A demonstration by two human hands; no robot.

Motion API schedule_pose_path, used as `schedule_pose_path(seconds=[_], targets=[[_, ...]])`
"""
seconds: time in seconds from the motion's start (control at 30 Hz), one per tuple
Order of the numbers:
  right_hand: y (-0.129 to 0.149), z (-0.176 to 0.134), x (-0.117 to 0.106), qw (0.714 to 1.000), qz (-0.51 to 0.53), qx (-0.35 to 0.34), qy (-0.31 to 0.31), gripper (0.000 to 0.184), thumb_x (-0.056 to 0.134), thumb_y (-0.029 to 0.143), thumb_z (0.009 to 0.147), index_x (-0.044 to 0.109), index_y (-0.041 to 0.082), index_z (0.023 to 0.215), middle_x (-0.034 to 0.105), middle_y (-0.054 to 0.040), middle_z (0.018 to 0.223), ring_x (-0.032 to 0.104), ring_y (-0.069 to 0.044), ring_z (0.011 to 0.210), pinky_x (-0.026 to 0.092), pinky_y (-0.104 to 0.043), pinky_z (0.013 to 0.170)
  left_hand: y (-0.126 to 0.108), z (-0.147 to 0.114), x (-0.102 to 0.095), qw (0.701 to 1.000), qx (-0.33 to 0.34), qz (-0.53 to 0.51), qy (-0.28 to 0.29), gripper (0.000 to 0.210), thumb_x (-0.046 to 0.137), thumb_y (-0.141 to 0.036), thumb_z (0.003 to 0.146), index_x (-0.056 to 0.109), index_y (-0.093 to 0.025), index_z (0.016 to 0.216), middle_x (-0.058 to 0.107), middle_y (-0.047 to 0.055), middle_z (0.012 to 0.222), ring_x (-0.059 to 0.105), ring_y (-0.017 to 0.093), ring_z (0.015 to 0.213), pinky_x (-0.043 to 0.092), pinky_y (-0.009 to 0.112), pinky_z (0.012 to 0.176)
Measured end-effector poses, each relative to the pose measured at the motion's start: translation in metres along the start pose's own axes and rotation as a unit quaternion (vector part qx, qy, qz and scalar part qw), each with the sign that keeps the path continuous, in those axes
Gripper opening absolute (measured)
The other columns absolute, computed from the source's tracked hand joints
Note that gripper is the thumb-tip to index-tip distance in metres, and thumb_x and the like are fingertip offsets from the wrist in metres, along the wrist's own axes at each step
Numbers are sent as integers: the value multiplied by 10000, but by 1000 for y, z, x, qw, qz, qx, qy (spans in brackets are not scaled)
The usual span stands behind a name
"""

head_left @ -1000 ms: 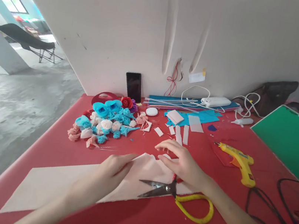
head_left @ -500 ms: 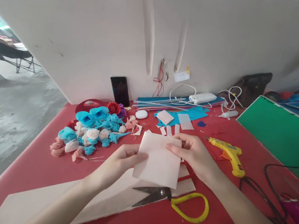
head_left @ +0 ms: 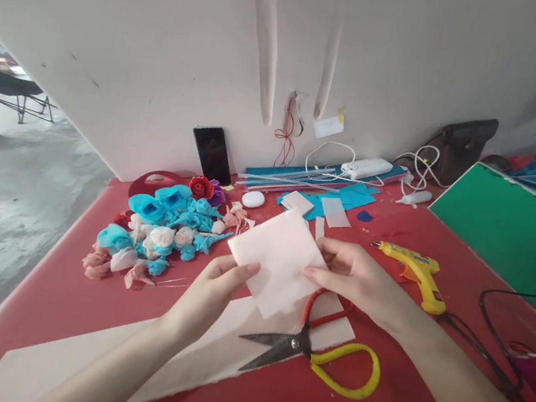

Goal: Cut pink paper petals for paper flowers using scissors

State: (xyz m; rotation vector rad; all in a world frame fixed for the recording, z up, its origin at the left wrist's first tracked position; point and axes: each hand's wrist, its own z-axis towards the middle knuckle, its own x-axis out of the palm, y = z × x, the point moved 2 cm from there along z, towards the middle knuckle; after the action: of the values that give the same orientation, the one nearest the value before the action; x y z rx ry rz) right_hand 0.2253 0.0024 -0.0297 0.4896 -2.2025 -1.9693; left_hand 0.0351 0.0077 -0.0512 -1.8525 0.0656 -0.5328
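Between my two hands a pale pink paper square (head_left: 280, 256) is held up, turned so that a corner points toward me. My left hand (head_left: 215, 287) pinches its left side, thumb on top. On the opposite side my right hand (head_left: 352, 277) grips the paper between thumb and fingers. Below lie open scissors (head_left: 297, 344) with one red and one yellow handle. They rest on a long pale paper strip (head_left: 205, 353) that spreads across the red table (head_left: 56, 304). The fingers behind the square are partly hidden.
Blue, white and pink paper flowers (head_left: 163, 226) are heaped at left. A phone (head_left: 212, 154) leans on the back board near a white case (head_left: 253, 199). A yellow glue gun (head_left: 413, 273) with its cord lies at right, before a green board (head_left: 508, 243).
The paper square has been rotated from lying straight to standing on a corner, and both hands have shifted their hold along its sides. The camera view has tilted slightly downward.
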Motion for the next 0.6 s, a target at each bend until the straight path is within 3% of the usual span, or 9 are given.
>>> schedule_pose_path(seconds=[0.1, 0.23, 0.43, 0.6], targets=[[-2, 1, 0, 1000, -14, 16, 7, 97, 613, 248, 735, 573, 163, 761, 600, -8, 759, 589, -156, 764, 445, -252, 689, -6, 0, -5, 998, 12, 56, -4, 208, 615, -318, 775, 689, -155, 669, 695, 6, 680, 604, 134, 665, 453, 204, 659], [-2, 0, -3, 998, 40, 14, -47, 150, 633, 298, 744, 598, 162, 797, 585, 4, 749, 564, -122, 703, 429, -211, 614, -8, -2, -6, 991, 27, 130, 23, 252, 571, -318, 811, 683, -157, 653, 695, 7, 678, 608, 139, 669, 455, 218, 690], [0, -4, -6, 996, 55, -4, -65, 124, 633, 295, 762, 610, 176, 785, 572, 23, 744, 540, -92, 687, 407, -169, 586, -2, -3, -3, 990, 29, 136, 16, 291, 577, -344, 797, 657, -154, 591, 675, 3, 627, 579, 117, 616, 436, 202, 612], [4, -5, -7, 998, 6, -17, -63, 148, 616, 321, 758, 611, 185, 815, 588, 4, 780, 553, -126, 723, 420, -203, 610, -3, -4, -3, 984, 36, 175, 3, 331, 579, -365, 774, 639, -138, 540, 637, 17, 576, 539, 116, 568, 408, 213, 566]])
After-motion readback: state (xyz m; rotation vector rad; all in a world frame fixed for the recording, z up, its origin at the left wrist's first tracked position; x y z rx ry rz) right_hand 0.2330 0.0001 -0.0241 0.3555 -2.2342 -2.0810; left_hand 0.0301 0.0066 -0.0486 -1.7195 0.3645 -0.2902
